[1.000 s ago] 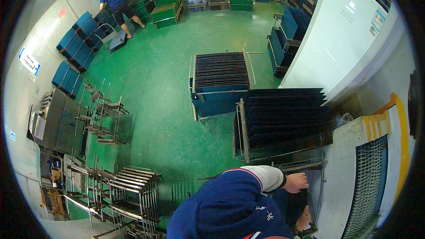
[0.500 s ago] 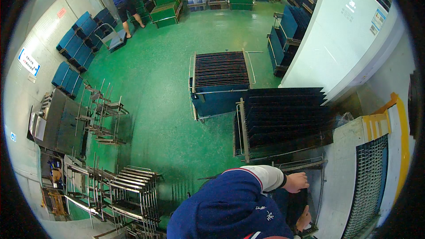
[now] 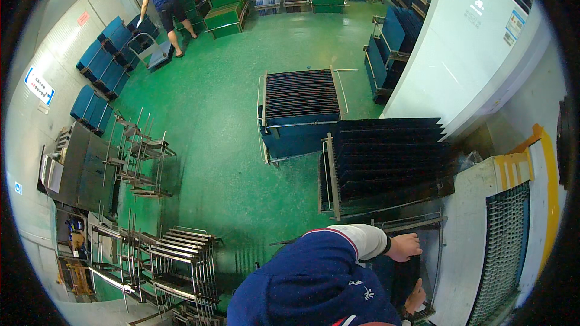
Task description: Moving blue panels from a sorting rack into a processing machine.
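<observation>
My left hand [image 3: 403,247], at the end of a white sleeve, is closed on the upper edge of a dark flat panel [image 3: 406,274]. Lower down, my right hand [image 3: 415,297] is closed round the same panel's side edge. The panel lies close against my body, and my blue shirt hides part of it. Just beyond my hands is a metal rack frame [image 3: 417,224]. Past it stands a rack of dark panels [image 3: 389,166], set upright in rows.
A second rack of panels [image 3: 302,93] stands on the green floor. Bare metal racks [image 3: 184,265] are at the left. To my right is a white machine with a mesh conveyor [image 3: 501,247]. A co-worker [image 3: 162,0] stands far left beside a trolley [image 3: 158,54] and green racks [image 3: 220,0].
My hands keep their grip on the panel with almost no movement. At the far left, the co-worker has straightened up and swung one arm out to the left.
</observation>
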A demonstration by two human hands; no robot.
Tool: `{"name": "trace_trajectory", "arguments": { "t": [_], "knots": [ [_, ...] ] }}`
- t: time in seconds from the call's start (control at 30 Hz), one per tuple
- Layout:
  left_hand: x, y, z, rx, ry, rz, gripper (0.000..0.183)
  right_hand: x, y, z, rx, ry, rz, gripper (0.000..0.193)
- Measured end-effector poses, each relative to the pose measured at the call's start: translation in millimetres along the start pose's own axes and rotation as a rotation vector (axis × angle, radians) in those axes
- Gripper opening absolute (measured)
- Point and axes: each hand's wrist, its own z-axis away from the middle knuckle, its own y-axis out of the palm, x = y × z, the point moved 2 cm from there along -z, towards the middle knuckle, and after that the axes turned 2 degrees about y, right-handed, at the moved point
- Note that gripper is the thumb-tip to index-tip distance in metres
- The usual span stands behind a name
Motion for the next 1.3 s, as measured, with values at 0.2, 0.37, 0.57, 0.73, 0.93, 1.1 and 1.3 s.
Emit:
{"name": "trace_trajectory", "arguments": {
  "t": [0.2, 0.37, 0.57, 0.73, 0.93, 1.1, 1.3],
  "knots": [
    [-0.3, 2.1, -0.6, -0.019, 0.009, -0.018, 0.038, -0.1, -2.5, 0.4, -0.018, -0.024, 0.004, 0.084],
    [0.1, 1.6, 0.2, -0.004, 0.004, -0.026, 0.039, -6.8, 4.1, -3.2, -0.032, -0.037, -0.004, 0.084],
    [-2.5, -1.3, -1.7, 0.029, -0.023, 0.000, 0.039, -18.7, 10.0, -9.0, -0.057, -0.038, -0.010, 0.082],
    [-3.8, -3.9, -1.1, 0.025, -0.011, -0.006, 0.040, -18.6, 11.2, -10.2, -0.039, 0.013, 0.007, 0.079],
    [1.0, 2.0, -2.7, 0.015, 0.020, -0.022, 0.042, -5.0, 0.4, -4.7, -0.033, 0.002, -0.003, 0.079],
    [1.5, 3.2, -4.4, 0.031, 0.014, -0.020, 0.044, -11.7, 5.7, -7.4, -0.080, -0.023, -0.003, 0.079],
    [2.2, 2.5, -4.6, 0.007, 0.023, -0.025, 0.044, -7.5, 1.2, -9.9, 0.024, 0.061, 0.035, 0.079]
  ]
}}
